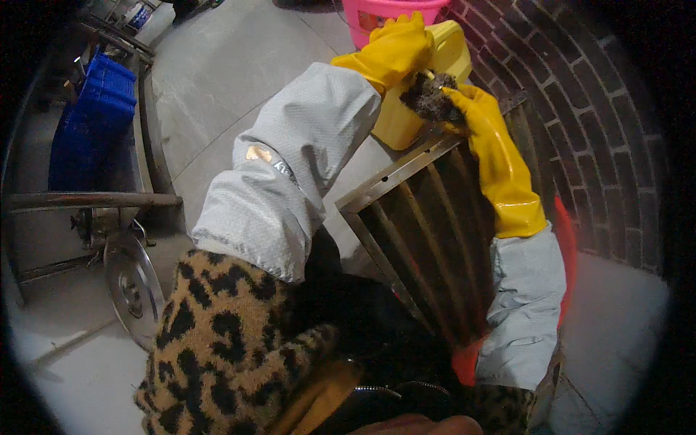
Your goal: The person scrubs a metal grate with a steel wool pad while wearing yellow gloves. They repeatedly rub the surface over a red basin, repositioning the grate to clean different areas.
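My left hand [401, 49], in a yellow rubber glove, is curled at the side of a yellow plastic jug [396, 126] and appears to grip it. The jug leans, and part of it is hidden behind my hands. A dark, matted scouring pad [437, 98], which looks like wire wool, is pinched in my gloved right hand [476, 111] in front of the jug. Just below stands a slatted metal baffle filter [429, 228], tilted, its upper rim close under my right hand. My right forearm covers part of its right side.
Behind the jug is a pink bucket [356, 30]. A brick wall [592, 147] rises on the right. Red plastic [466, 363] shows under the filter. To the left, a blue crate [92, 128] rests by a metal frame [98, 201] with a round metal disc [132, 288] below.
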The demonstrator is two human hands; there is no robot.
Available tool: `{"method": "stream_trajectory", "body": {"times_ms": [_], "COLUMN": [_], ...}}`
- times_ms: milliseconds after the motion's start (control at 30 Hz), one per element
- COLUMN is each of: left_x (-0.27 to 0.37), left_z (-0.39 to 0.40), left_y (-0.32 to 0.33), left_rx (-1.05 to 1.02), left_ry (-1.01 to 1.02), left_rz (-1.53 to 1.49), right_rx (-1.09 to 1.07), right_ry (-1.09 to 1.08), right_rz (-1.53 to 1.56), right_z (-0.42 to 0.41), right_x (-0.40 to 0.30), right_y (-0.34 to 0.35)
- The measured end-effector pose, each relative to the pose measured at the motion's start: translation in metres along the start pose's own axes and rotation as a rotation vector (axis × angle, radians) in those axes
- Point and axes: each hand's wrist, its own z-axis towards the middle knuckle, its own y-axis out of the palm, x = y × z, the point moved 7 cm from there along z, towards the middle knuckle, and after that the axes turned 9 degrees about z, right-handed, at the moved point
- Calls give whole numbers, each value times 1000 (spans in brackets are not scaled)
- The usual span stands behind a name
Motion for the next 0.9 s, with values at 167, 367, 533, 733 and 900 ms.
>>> {"method": "stream_trajectory", "body": {"times_ms": [167,367,533,733,900], "left_x": [-9,-14,-7,0,-25], "left_z": [-7,1,-20,-24,-19], "left_y": [5,18,62,84,109], "left_rx": [-274,-250,-654,-742,-519], "left_ry": [-157,-102,-415,-565,-497], "left_rz": [-401,-317,-1487,-2144,-1948], "right_rx": [127,41,47,-41,42], "right_ry": [-122,-90,-36,-41,15], "right_rz": [31,107,211,229,235], "right_z": [-11,-13,3,3,-2], "right_x": [0,-1,7,1,-2], "right_y": [-19,-21,-11,-7,-7]}}
